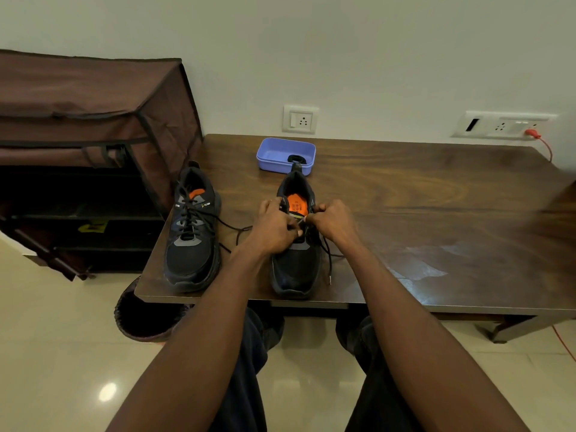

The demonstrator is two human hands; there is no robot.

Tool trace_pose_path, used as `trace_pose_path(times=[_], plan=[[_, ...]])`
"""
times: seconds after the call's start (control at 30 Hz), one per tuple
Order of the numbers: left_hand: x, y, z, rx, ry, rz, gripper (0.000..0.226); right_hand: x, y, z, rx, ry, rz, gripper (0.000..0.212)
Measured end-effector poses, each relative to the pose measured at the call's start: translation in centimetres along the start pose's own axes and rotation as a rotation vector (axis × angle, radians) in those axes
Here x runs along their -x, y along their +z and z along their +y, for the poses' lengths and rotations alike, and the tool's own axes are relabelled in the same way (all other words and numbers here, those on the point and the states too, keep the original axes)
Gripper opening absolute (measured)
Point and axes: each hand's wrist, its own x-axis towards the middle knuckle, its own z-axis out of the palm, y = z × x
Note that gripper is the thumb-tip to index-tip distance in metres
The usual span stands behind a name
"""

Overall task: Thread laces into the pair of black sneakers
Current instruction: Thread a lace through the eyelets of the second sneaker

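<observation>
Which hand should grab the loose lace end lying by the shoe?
Probably the right hand: the loose lace end lies on the right sneaker's right side, below that hand. The left hand would have to cross over.

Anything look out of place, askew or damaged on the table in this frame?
Nothing damaged or spilled. The left sneaker sits at the table corner, its lace ends trailing loose. A small black item lies in the blue tray; what it is I cannot tell.

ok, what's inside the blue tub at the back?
One small black ring-shaped thing lies inside the blue tub, near its front wall. The sneaker's heel covers part of that wall, so the tub's near floor is hidden.
</observation>
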Motion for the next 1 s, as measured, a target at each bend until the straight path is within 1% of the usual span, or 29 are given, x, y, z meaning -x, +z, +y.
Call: trace_pose_path(times=[0.07, 0.13, 0.17, 0.2, 0.27, 0.33, 0.37, 0.4, 0.43, 0.47, 0.5, 0.57, 0.6, 0.67, 0.73, 0.77, 0.8, 0.87, 0.93, 0.97, 1.0], plan=[[-0.2, 0.1, 0.0, 0.077, -0.001, 0.017, 0.013, 0.0, 0.0, 0.0, 0.003, -0.002, 0.003, 0.013], [-0.4, 0.1, 0.2, 0.231, -0.027, 0.048, 0.013, 0.0, 0.0, 0.0, 0.005, 0.003, 0.004, 0.014], [-0.3, -0.1, 0.4, 0.322, -0.065, 0.081, 0.008, 0.1, -0.1, -0.1, 0.007, 0.001, 0.002, 0.014], [-0.2, -0.5, 0.5, 0.417, -0.111, 0.139, 0.002, 0.1, -0.2, -0.1, 0.008, -0.001, -0.002, 0.014], [0.4, -1.6, 0.6, 0.523, -0.247, 0.345, 0.012, 0.2, -0.4, -0.2, 0.016, -0.007, -0.008, 0.015], [0.9, -2.5, -0.3, 0.528, -0.416, 0.559, 0.020, 0.3, -0.6, -0.2, 0.021, 0.003, -0.011, 0.019], [1.2, -2.9, -0.8, 0.519, -0.507, 0.601, 0.024, 0.3, -0.7, -0.2, 0.020, 0.004, -0.007, 0.022], [1.5, -3.0, -1.2, 0.465, -0.572, 0.596, 0.026, 0.3, -0.7, -0.1, 0.023, 0.001, 0.000, 0.026], [1.6, -3.0, -1.6, 0.373, -0.598, 0.571, 0.027, 0.3, -0.7, -0.1, 0.027, -0.003, 0.006, 0.028], [1.7, -2.8, -1.7, 0.293, -0.581, 0.538, 0.026, 0.3, -0.7, -0.1, 0.027, -0.004, 0.006, 0.029], [1.7, -2.7, -1.8, 0.246, -0.524, 0.521, 0.026, 0.4, -0.6, -0.2, 0.025, -0.002, -0.002, 0.028], [1.2, -2.3, -1.2, 0.240, -0.346, 0.455, 0.037, 0.5, -0.6, -0.4, 0.027, 0.000, -0.014, 0.025], [1.0, -2.0, -0.8, 0.234, -0.240, 0.398, 0.040, 0.5, -0.5, -0.4, 0.029, -0.002, -0.014, 0.024], [0.4, -1.3, 0.2, 0.114, -0.059, 0.248, 0.033, 0.4, -0.4, -0.3, 0.037, -0.004, -0.003, 0.022], [0.0, -0.3, 0.7, -0.001, -0.009, 0.090, 0.028, 0.4, -0.4, -0.3, 0.044, -0.001, 0.001, 0.022], [-0.1, 0.1, 0.7, -0.019, -0.019, 0.039, 0.025, 0.4, -0.4, -0.3, 0.042, 0.005, -0.001, 0.023], [-0.2, 0.3, 0.7, -0.016, -0.025, 0.023, 0.021, 0.4, -0.5, -0.2, 0.039, 0.007, -0.004, 0.024], [-0.2, 0.2, 0.6, 0.026, -0.016, 0.053, 0.012, 0.3, -0.4, -0.1, 0.039, 0.002, -0.002, 0.027], [-0.2, 0.1, 0.9, 0.131, -0.031, 0.125, 0.014, 0.3, -0.5, -0.1, 0.036, -0.006, -0.003, 0.028], [-0.2, -0.2, 1.1, 0.223, -0.066, 0.202, 0.009, 0.3, -0.6, -0.1, 0.035, -0.007, -0.006, 0.027], [-0.1, -0.6, 1.1, 0.323, -0.111, 0.314, 0.006, 0.3, -0.6, -0.1, 0.033, -0.007, -0.010, 0.027]])
